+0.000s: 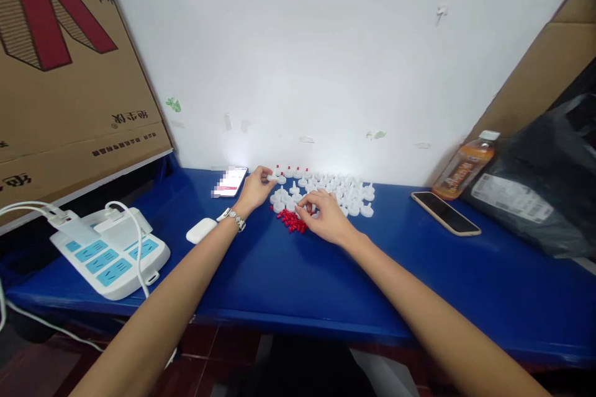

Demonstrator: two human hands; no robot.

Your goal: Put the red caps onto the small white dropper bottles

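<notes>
My left hand [257, 188] is closed at the fingertips on a white nozzle cap, beside a few white caps with red tips [289, 172] standing near the wall. My right hand [325, 216] is bent over the near side of the group, thumb and fingers pinched together; what they hold, if anything, is too small to make out. Under and beside those fingers lies a pile of small red tips [292, 221]. Many white nozzle caps [356, 195] with upright spouts spread behind and to the right of my right hand, which hides some of them.
On the blue table [279, 279], a lit phone [233, 182] and a white case [201, 231] lie left. A power strip [112, 254] with cables sits further left. At right are a dark-screened phone [446, 213], a drink bottle [465, 167] and a dark plastic bag [535, 180].
</notes>
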